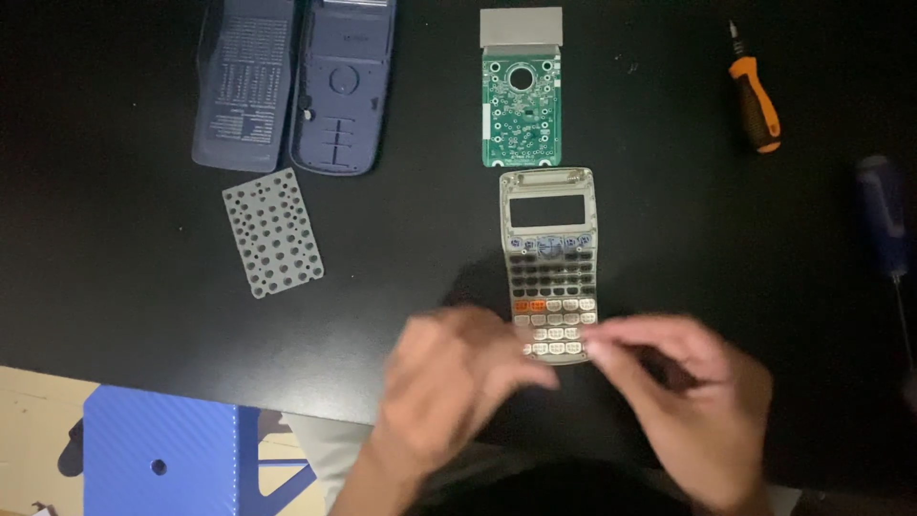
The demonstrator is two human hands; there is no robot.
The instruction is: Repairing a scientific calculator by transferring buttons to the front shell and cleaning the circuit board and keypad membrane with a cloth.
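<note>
Head view: translucent grey calculator front shell with keypad (549, 266) lies on black table (115, 277), long axis running away from person. Left hand (449, 377) and right hand (688, 382) meet at its near end, fingertips pinched there; grip blurred, held item unclear. Green circuit board (521, 110) just beyond far end; open room both sides.

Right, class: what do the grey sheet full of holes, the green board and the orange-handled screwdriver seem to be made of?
Grey sheet: probably soft silicone rubber, matte and slightly translucent, with rows of round holes.
Green board: looks like a rigid circuit board, glossy green coating with pale solder dots.
Screwdriver: orange handle likely plastic with black, perhaps rubbery grip sections; its short dark tip seems metal.
</note>
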